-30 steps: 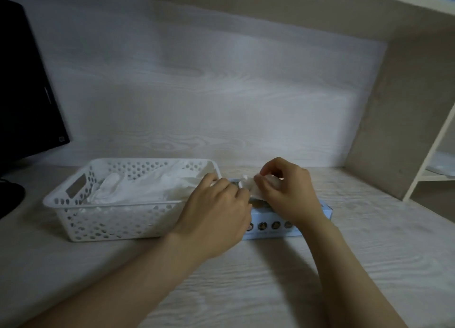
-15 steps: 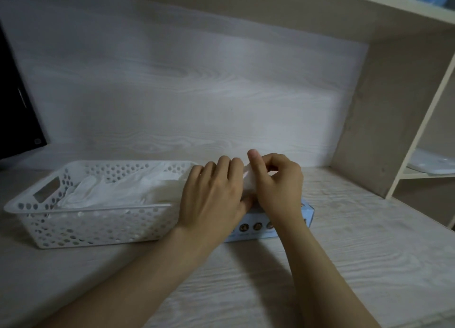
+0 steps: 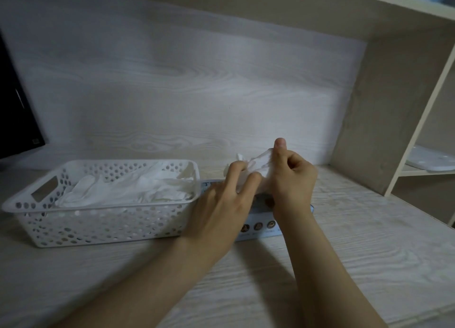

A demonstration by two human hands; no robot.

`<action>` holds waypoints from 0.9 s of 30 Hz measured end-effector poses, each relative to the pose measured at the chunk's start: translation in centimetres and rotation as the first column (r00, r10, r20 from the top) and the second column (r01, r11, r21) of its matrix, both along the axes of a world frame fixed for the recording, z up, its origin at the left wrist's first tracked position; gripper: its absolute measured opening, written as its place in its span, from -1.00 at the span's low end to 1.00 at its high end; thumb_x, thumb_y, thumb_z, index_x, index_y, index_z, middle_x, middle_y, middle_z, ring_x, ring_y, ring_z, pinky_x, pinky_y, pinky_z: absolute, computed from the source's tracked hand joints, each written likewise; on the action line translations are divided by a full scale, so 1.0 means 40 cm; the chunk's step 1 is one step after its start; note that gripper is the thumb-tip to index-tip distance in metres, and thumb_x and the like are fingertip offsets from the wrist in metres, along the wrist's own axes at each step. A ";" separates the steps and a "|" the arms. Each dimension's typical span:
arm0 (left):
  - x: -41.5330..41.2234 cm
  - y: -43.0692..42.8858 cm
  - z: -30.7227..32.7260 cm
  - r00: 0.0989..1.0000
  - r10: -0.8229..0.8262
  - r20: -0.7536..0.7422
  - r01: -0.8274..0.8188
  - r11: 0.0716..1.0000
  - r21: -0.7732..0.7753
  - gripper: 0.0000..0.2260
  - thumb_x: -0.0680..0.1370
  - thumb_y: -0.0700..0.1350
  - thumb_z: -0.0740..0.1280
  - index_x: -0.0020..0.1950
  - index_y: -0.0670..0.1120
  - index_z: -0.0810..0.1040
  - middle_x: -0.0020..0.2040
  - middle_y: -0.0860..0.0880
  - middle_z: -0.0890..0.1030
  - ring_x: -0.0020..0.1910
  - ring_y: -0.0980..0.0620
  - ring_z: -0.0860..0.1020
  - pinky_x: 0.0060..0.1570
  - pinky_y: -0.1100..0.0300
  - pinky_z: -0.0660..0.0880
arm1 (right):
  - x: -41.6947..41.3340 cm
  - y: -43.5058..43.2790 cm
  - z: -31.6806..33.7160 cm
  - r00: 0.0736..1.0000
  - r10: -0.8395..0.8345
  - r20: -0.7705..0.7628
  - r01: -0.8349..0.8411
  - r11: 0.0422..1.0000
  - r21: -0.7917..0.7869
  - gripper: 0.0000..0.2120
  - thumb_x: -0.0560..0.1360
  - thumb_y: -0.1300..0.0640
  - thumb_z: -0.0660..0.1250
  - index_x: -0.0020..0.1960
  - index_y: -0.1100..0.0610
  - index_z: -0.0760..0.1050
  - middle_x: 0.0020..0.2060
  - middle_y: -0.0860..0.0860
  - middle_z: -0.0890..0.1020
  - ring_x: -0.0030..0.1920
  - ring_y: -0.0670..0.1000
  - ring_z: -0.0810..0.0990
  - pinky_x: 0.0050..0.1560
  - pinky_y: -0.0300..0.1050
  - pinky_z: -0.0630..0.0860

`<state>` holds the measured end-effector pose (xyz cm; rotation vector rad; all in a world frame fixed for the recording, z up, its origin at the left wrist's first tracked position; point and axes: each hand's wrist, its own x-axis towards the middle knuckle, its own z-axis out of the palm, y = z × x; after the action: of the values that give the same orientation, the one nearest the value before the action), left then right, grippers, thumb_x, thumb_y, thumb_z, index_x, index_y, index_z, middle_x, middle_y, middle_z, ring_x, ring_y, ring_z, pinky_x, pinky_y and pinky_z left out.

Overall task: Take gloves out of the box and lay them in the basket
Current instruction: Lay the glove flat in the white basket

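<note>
Both hands are on one white glove, lifted just above the box.

I'm looking down at a pale wood-grain desk (image 3: 357,266) with a dark monitor (image 3: 14,111) edging in at far left. The white perforated basket (image 3: 98,226) sits left of centre, and a loose heap of white gloves (image 3: 128,192) lies inside it. At its right end is the light blue box (image 3: 258,229), lying flat and mostly hidden behind the hands; I can't tell whether it touches the basket. The left hand (image 3: 221,204) reaches over the box, its fingertips pinching the near-left part of a crumpled glove (image 3: 258,162). The right hand (image 3: 293,180) has its fingers curled round the glove's other end, thumb pointing up. The glove is bunched between the two hands, above the box and right of the basket's rim.
</note>
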<state>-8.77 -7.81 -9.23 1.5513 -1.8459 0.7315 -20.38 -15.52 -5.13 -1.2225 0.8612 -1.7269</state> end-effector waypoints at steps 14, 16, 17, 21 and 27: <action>-0.001 0.005 0.010 0.996 -0.039 -0.076 0.045 0.996 0.080 -0.84 0.47 -0.30 0.51 -0.05 -0.13 0.58 0.14 -0.07 0.38 0.10 -0.07 0.45 -0.24 0.08 0.59 | -0.005 -0.032 -0.023 0.950 -0.313 0.013 0.312 0.950 0.013 -0.52 0.61 -0.21 0.39 -0.32 0.10 0.61 -0.42 -0.06 0.65 -0.34 0.01 0.63 -0.17 0.04 0.61; 0.004 -0.002 0.005 0.995 -0.059 -0.086 0.068 0.992 0.105 -0.88 0.52 -0.26 0.47 0.01 -0.11 0.59 0.20 -0.05 0.38 0.10 -0.03 0.47 -0.08 0.11 0.60 | -0.006 -0.039 -0.025 0.937 -0.348 0.033 0.347 0.938 0.008 -0.51 0.64 -0.20 0.36 -0.32 0.11 0.56 -0.40 -0.04 0.64 -0.35 -0.01 0.59 -0.18 0.00 0.56; 0.006 -0.003 0.004 0.995 -0.059 -0.081 0.069 0.991 0.118 -0.88 0.56 -0.24 0.44 0.06 -0.09 0.60 0.22 -0.04 0.38 0.09 0.00 0.48 -0.01 0.14 0.58 | -0.008 -0.040 -0.024 0.929 -0.369 0.037 0.369 0.930 0.003 -0.50 0.65 -0.21 0.34 -0.33 0.09 0.53 -0.42 -0.05 0.59 -0.37 -0.03 0.54 -0.21 -0.02 0.52; 0.013 -0.006 0.007 0.985 -0.087 -0.147 0.108 0.984 0.141 -0.81 0.55 -0.28 0.43 0.12 -0.08 0.62 0.16 0.00 0.39 -0.11 0.08 0.51 -0.09 0.20 0.57 | -0.009 -0.027 -0.014 0.886 -0.457 0.076 0.459 0.888 -0.009 -0.48 0.68 -0.22 0.26 -0.38 -0.01 0.35 -0.49 -0.11 0.40 -0.41 -0.07 0.37 -0.25 -0.06 0.40; 0.014 -0.002 0.016 0.972 0.013 -0.235 0.032 0.982 0.185 -0.96 0.65 -0.19 0.27 0.02 -0.15 0.45 0.06 -0.14 0.48 -0.14 -0.07 0.48 -0.18 0.13 0.34 | -0.028 -0.033 -0.010 0.913 -0.405 0.055 0.404 0.914 0.018 -0.48 0.67 -0.15 0.33 -0.40 -0.01 0.33 -0.55 -0.20 0.35 -0.46 -0.13 0.33 -0.27 -0.09 0.39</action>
<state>-8.21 -7.89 -8.60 1.6670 -1.7834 0.3574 -21.50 -16.85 -5.51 -1.0317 1.1448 -2.0731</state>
